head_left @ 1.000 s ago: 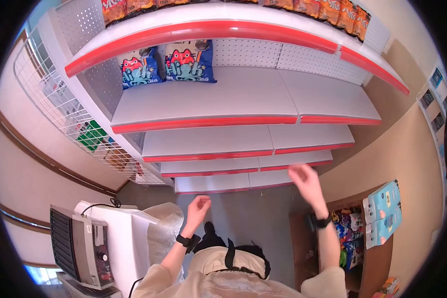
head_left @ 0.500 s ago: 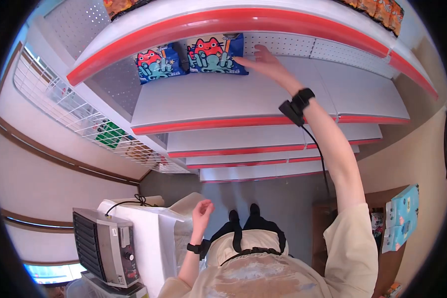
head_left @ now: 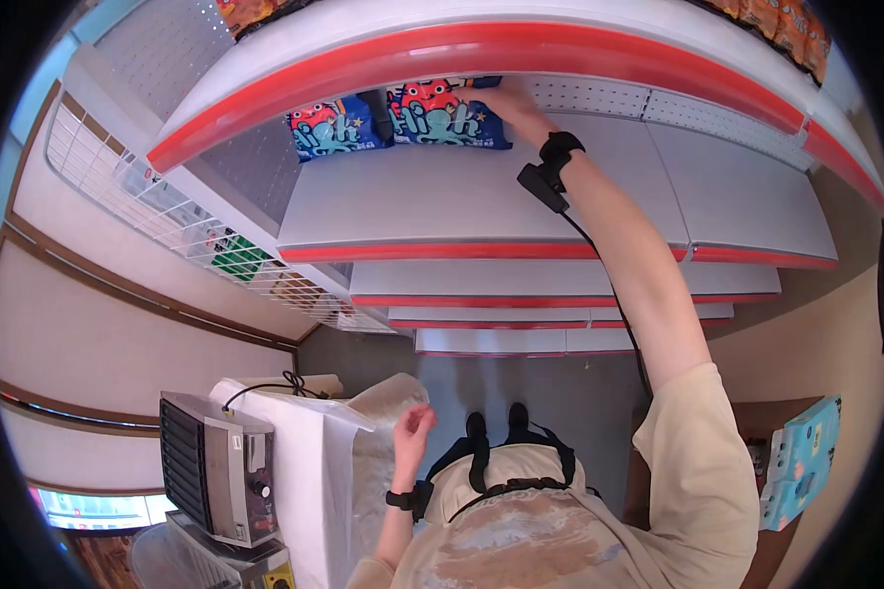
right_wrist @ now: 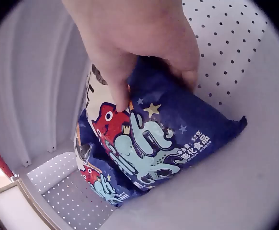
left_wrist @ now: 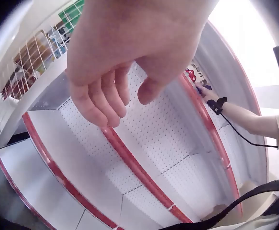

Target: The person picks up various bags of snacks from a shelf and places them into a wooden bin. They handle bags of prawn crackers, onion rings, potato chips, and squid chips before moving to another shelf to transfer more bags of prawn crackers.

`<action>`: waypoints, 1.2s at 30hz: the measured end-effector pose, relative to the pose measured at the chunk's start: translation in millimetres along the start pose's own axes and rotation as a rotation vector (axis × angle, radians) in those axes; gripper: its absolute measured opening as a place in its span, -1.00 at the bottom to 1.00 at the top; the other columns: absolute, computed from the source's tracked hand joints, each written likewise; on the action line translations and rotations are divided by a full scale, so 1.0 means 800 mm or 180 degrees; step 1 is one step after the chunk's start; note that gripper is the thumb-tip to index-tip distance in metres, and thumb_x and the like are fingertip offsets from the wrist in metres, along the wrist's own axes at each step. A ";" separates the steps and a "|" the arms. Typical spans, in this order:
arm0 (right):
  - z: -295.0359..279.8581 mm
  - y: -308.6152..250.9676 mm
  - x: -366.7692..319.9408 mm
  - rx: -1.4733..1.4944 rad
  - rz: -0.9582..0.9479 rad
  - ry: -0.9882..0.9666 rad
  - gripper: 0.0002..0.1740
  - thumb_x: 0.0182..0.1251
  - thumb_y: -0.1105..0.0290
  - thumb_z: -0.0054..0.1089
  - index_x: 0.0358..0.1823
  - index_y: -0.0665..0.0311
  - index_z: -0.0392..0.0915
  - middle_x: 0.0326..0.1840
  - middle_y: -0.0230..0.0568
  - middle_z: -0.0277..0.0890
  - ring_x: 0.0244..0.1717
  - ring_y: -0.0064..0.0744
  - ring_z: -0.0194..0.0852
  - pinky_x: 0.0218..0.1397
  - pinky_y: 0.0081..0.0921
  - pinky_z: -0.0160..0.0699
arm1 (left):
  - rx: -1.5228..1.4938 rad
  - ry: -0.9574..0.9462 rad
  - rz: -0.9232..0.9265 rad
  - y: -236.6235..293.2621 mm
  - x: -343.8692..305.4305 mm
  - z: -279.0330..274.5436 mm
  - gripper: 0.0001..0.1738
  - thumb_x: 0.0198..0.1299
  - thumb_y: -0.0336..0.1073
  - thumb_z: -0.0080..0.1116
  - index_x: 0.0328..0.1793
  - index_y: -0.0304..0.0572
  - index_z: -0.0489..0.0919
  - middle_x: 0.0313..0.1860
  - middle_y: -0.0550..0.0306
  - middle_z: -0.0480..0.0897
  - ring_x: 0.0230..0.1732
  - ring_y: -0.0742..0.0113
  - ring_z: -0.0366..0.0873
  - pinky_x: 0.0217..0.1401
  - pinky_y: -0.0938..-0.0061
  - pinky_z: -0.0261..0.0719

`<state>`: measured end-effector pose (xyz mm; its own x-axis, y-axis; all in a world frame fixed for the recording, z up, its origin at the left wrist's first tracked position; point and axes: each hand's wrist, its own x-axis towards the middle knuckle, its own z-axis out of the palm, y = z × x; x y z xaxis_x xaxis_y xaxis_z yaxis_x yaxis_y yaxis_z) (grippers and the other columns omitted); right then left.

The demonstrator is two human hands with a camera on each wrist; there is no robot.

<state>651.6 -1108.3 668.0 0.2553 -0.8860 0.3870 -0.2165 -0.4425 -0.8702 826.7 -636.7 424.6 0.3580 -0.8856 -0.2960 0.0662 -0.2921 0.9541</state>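
Note:
On the upper shelf my right hand [head_left: 513,110] grips a blue snack bag [head_left: 447,130] with a red cat and teal octopus print. In the right wrist view, its thumb presses the printed front of that snack bag [right_wrist: 187,129] while the fingers go behind it, partly hidden. A second matching snack bag [head_left: 336,133] stands just left of the gripped one. My left hand [head_left: 414,432] hangs low near my waist, beside the white-covered table. The left wrist view shows this left hand [left_wrist: 130,52] with loosely bent fingers and nothing in them.
Overhead is a red-edged shelf [head_left: 462,61] with orange snack bags [head_left: 781,34]. Lower shelves [head_left: 560,278] continue below. A wire rack [head_left: 157,196] flanks the left side. An oven [head_left: 216,471] stands on the white-covered table [head_left: 309,471]; blue packs [head_left: 803,461] sit at right.
My right hand rose from low down to the upper shelf, then moved left onto the nearer blue snack bag and took hold of it. The left hand stays low.

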 end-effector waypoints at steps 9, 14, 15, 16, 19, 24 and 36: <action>-0.049 -0.015 -0.025 0.0204 0.0375 0.0072 -0.38 -0.09 0.09 0.47 -0.06 0.36 0.54 -0.16 -0.12 0.61 -0.15 -0.33 0.59 -0.11 -0.40 0.53 | -0.0125 0.0056 0.0138 0.017 0.015 -0.002 -0.80 0.23 -0.39 0.14 -0.05 -0.30 0.53 -0.25 0.16 0.62 -0.27 0.45 0.55 -0.14 0.56 0.51; -0.118 -0.053 -0.097 0.0551 0.1162 -0.0542 -0.43 0.05 0.13 0.41 0.03 0.32 0.50 -0.12 -0.22 0.60 -0.16 -0.48 0.59 -0.10 -0.53 0.55 | -0.0045 -0.0197 0.0283 0.029 0.041 0.007 -0.76 0.23 -0.38 0.15 0.00 -0.30 0.50 -0.19 0.15 0.61 -0.16 0.46 0.55 -0.09 0.56 0.53; -0.131 -0.057 -0.114 0.0692 0.1376 -0.0691 -0.44 0.07 0.14 0.40 0.02 0.33 0.50 -0.13 -0.23 0.60 -0.20 -0.51 0.60 -0.13 -0.57 0.56 | -0.0069 -0.0243 0.0278 0.033 0.048 0.012 -0.76 0.23 -0.38 0.15 0.00 -0.30 0.50 -0.19 0.15 0.61 -0.16 0.46 0.55 -0.09 0.56 0.53; -0.141 -0.064 -0.136 0.0767 0.1429 -0.0733 -0.47 0.07 0.16 0.41 -0.02 0.35 0.50 -0.17 -0.29 0.59 -0.23 -0.57 0.59 -0.19 -0.59 0.58 | -0.0135 -0.0332 0.0350 0.041 0.054 0.018 -0.75 0.23 -0.38 0.15 0.01 -0.30 0.50 -0.17 0.15 0.61 -0.15 0.45 0.55 -0.07 0.55 0.53; -0.164 -0.092 -0.208 0.0882 0.1889 -0.0749 -0.53 0.08 0.19 0.40 -0.07 0.33 0.50 -0.22 -0.33 0.58 -0.26 -0.59 0.57 -0.25 -0.57 0.59 | -0.0194 -0.0551 0.0411 0.080 0.062 0.041 -0.70 0.25 -0.36 0.13 0.08 -0.31 0.48 -0.07 0.12 0.59 -0.05 0.41 0.55 0.03 0.50 0.52; -0.185 -0.092 -0.321 0.0685 0.1876 -0.0835 -0.54 0.07 0.33 0.40 -0.04 0.41 0.49 -0.20 -0.28 0.59 -0.23 -0.59 0.55 -0.12 -0.59 0.56 | -0.0426 -0.1633 0.0939 0.133 0.077 0.088 -0.30 0.19 -0.03 0.20 0.33 -0.33 0.32 0.25 0.01 0.41 0.20 0.25 0.42 0.20 0.37 0.43; -0.130 -0.043 -0.435 0.0646 0.1747 -0.0992 -0.34 0.05 0.34 0.42 0.13 0.47 0.32 -0.10 -0.12 0.56 -0.17 -0.50 0.57 -0.04 -0.53 0.54 | -0.0145 -0.2395 0.0205 0.135 0.063 0.148 0.20 -0.35 -0.21 0.62 0.42 -0.30 0.07 0.29 0.01 0.35 0.27 0.28 0.32 0.34 0.36 0.26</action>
<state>472.3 -798.8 594.8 0.4258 -0.8804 -0.2088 -0.2187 0.1237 -0.9679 741.5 -756.0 507.1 -0.3688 -0.9128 -0.1757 0.1108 -0.2308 0.9667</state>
